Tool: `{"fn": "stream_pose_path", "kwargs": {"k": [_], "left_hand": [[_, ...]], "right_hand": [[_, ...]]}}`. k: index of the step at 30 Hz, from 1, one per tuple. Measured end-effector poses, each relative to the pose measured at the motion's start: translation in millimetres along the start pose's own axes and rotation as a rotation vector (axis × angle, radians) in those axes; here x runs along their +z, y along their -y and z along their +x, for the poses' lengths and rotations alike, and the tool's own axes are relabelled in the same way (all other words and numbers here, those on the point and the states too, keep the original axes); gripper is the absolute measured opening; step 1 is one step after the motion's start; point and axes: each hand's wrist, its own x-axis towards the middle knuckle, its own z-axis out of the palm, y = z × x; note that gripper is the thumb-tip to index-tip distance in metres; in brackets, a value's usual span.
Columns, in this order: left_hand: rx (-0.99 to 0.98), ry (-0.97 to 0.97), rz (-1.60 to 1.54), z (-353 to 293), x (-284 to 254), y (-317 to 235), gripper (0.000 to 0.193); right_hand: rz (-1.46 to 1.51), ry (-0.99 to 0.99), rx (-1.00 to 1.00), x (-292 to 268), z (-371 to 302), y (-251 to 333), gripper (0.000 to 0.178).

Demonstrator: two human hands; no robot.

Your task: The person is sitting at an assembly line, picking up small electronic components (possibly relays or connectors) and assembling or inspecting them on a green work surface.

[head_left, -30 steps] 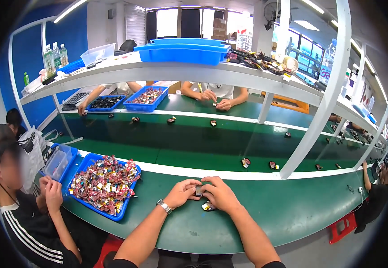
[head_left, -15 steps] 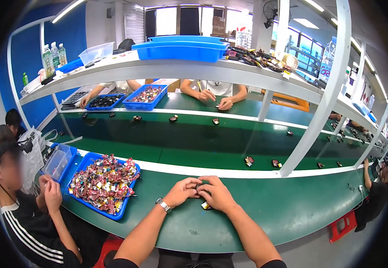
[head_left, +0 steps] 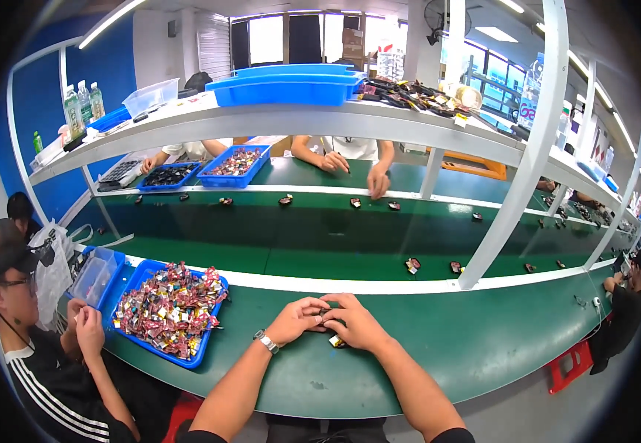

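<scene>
My left hand (head_left: 296, 322), with a metal watch on its wrist, and my right hand (head_left: 353, 323) meet above the green table (head_left: 424, 340). Closed fingers of both hands pinch a small black part (head_left: 323, 313), mostly hidden between them. Just below my right fingers lies a small dark piece with a yellow and white label (head_left: 337, 341), partly covered by the hand. To the left stands a blue tray (head_left: 196, 362) heaped with small red, white and yellow electronic pieces (head_left: 169, 306).
Beyond a white rail runs a green conveyor belt (head_left: 320, 240) with several small black units. A white post (head_left: 516, 177) and overhead shelf (head_left: 291, 122) stand ahead. At left, a co-worker (head_left: 47, 369) sits close to the tray; another person's hand (head_left: 379, 181) is across the belt.
My hands stay together around the black part, with little finger movement. Across the belt, a co-worker's hand has come forward, and another black unit now lies on the belt beside it.
</scene>
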Motion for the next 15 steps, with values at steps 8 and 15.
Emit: {"fn": "stream_pose_path", "kwargs": {"k": [8, 15], "left_hand": [[-0.029, -0.065, -0.023, -1.9, 2.5, -3.8, 0.029], [0.000, -0.107, -0.075, 0.6, -0.5, 1.7, 0.027]], "right_hand": [[-0.038, -0.155, 0.048, 9.2, -0.7, 3.8, 0.014], [-0.020, -0.277, 0.026, 23.7, 0.5, 1.1, 0.013]]}}
